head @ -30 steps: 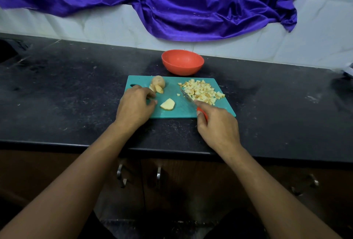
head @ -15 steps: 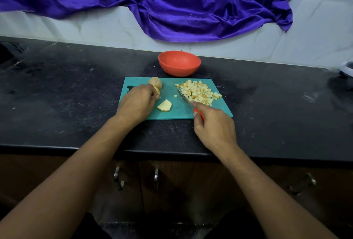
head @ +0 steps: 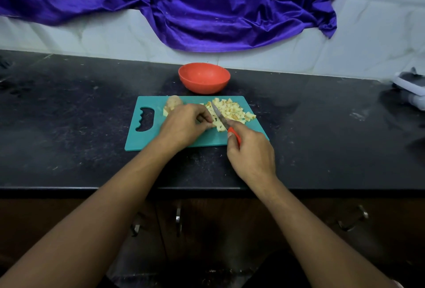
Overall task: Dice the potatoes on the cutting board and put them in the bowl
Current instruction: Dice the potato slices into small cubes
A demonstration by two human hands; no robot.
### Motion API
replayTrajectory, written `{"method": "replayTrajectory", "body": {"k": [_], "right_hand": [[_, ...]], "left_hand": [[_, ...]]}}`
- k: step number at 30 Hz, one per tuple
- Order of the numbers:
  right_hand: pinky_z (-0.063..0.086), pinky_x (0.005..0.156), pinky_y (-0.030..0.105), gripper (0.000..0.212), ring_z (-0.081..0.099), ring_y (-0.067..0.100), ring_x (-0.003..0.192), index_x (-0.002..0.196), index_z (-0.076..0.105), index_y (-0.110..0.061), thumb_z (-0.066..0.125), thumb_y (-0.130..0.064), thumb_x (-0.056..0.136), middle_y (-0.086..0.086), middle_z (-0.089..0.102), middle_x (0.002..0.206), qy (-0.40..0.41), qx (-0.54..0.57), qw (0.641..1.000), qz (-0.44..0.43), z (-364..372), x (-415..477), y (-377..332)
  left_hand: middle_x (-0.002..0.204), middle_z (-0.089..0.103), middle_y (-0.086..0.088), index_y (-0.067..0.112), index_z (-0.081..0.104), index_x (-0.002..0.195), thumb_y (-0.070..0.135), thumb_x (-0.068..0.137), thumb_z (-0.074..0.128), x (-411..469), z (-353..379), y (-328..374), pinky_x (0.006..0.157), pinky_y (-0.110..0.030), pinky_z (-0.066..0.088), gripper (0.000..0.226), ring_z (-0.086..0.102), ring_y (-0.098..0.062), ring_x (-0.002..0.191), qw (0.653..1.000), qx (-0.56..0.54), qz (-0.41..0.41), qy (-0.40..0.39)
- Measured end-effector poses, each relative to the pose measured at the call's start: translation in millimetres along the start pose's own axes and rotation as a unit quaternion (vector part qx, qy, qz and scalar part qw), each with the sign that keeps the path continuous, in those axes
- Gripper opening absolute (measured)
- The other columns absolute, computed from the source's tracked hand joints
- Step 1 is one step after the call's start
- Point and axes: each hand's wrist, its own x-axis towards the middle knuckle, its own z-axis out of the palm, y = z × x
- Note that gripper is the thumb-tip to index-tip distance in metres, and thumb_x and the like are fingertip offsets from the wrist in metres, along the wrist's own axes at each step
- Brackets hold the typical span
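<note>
The head camera is the only view I have. In it my right hand is wrapped round the red handle of the knife, with the forefinger reaching up toward the blade. The blade slants away from that grip, and its tip lies against the near edge of the diced pile. My left hand is curled, its fingertips pinching a small potato slice down on the cutting board, just beside the blade on its left. Most of the slice is hidden under the fingers, so I cannot tell its shape. Beyond the left knuckles sits the uncut potato chunk, with a small cut piece touching it. Further off, past the board's far edge, stands the bowl, and I see no dice in it from here. I judge the slice to be firm, light and wet on its cut faces, so it may skid under the knife. I would lay it flat side down and hold it by the end away from the blade, with the fingertips tucked back. The dice are loose and crumbly as a heap, so they are better scooped against the flat of the blade or swept off the board than picked up singly. The chunk is rounded and will roll unless it rests on a cut face.
</note>
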Motion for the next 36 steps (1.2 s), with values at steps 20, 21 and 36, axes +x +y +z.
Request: {"method": "replayTrajectory", "body": {"k": [20,21,36], "right_hand": [[0.057,0.07,0.034,0.038,0.062,0.008,0.074,0.142,0.06,-0.031,0.053,-0.032,0.104,-0.008,0.072,0.099,0.015,0.039,0.999,0.023,0,0,3],[0.057,0.069,0.034,0.039,0.061,0.007,0.071,0.142,0.06,-0.032,0.053,-0.032,0.104,-0.009,0.072,0.098,0.016,0.043,0.999,0.027,0,0,3],[0.042,0.054,0.026,0.041,0.055,0.007,0.062,0.145,0.058,-0.034,0.052,-0.036,0.104,-0.007,0.071,0.092,-0.016,-0.003,1.0,-0.015,0,-3,-1]], "left_hand": [[0.114,0.075,0.009,0.031,0.072,0.122,0.033,0.098,0.067,27,-7,11,0.094,-0.044,0.056,0.025,0.07,-0.014,0.101,0.996,0.05,-0.026,0.076],[0.117,0.074,0.009,0.032,0.071,0.123,0.032,0.099,0.066,25,-9,8,0.094,-0.043,0.055,0.025,0.068,-0.014,0.103,0.995,0.046,-0.03,0.083],[0.115,0.069,0.009,0.03,0.074,0.119,0.039,0.087,0.08,-43,-31,-26,0.087,-0.039,0.053,0.034,0.058,-0.01,0.094,0.996,0.052,-0.067,0.025]]}}
